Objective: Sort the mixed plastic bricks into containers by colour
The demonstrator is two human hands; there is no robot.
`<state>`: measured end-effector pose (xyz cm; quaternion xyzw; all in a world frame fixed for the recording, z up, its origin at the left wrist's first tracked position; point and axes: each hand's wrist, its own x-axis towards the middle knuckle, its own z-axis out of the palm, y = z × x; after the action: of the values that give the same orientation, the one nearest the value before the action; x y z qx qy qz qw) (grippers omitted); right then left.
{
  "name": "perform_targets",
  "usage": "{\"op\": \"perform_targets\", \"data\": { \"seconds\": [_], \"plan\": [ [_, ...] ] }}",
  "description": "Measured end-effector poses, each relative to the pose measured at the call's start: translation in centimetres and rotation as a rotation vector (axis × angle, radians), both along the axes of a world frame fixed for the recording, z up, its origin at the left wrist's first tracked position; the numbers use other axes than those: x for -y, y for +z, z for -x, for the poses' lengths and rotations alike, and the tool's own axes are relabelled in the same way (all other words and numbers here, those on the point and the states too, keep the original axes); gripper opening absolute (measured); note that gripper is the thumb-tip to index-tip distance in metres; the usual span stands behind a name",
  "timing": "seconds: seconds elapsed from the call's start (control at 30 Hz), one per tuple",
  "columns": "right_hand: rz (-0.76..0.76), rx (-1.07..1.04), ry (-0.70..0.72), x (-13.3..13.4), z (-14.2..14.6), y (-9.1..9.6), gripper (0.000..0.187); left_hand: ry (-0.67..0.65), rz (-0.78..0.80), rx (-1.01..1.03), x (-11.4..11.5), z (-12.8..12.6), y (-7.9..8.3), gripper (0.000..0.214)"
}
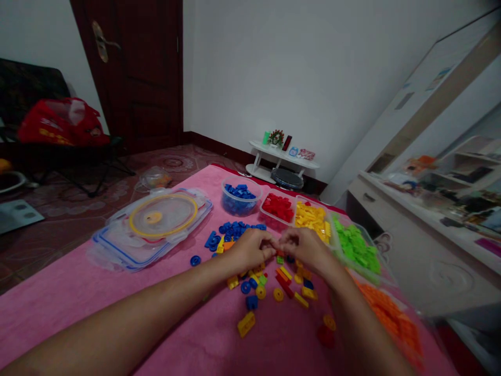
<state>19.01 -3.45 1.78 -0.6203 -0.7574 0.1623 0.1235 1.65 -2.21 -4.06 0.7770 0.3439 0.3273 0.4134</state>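
My left hand [250,250] and my right hand [307,245] meet fingertip to fingertip above a heap of mixed toy bricks. Both have their fingers curled into a pinch; whatever lies between them is hidden or too small to name. Below the hands are scattered yellow bricks [246,324], blue wheel-shaped pieces [246,287], a long red brick [284,286] and a few green bits. Loose blue bricks [235,228] lie just beyond my left hand. A tub of red bricks [278,207] and a tub of yellow bricks [313,216] stand right behind my fingers.
A round tub of blue bricks [239,192] stands at the far edge of the pink cloth [176,297]. Green bricks [358,245] and orange bricks [391,318] fill containers on the right. Stacked clear lids [156,222] lie left. A white cabinet [426,230] borders the right side.
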Motion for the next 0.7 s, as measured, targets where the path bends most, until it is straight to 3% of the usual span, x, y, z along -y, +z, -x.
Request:
{"op": "perform_targets", "data": {
  "seconds": [0.1,0.2,0.27,0.47,0.63,0.7],
  "plan": [
    [0.187,0.285,0.004,2.7,0.7,-0.8,0.002,-0.018,-0.068,-0.091,0.4,-0.1,0.0,0.026],
    [0.206,0.514,-0.057,4.1,1.3,-1.4,0.016,-0.010,-0.135,-0.148,0.5,0.0,-0.2,0.026],
    [0.195,0.572,-0.046,4.6,1.7,-1.6,0.014,-0.007,-0.167,-0.175,0.5,0.1,-0.3,0.026],
    [0.187,0.490,0.016,4.6,0.2,-0.7,0.006,-0.020,-0.200,-0.212,0.3,0.2,-0.6,0.025],
    [0.079,0.317,-0.040,5.3,-2.8,1.4,0.029,-0.060,-0.231,-0.230,0.7,0.1,-0.1,0.023],
    [0.048,0.350,-0.017,6.6,-3.4,2.0,0.022,-0.090,-0.261,-0.253,0.9,0.0,0.1,0.020]
  ]
}}
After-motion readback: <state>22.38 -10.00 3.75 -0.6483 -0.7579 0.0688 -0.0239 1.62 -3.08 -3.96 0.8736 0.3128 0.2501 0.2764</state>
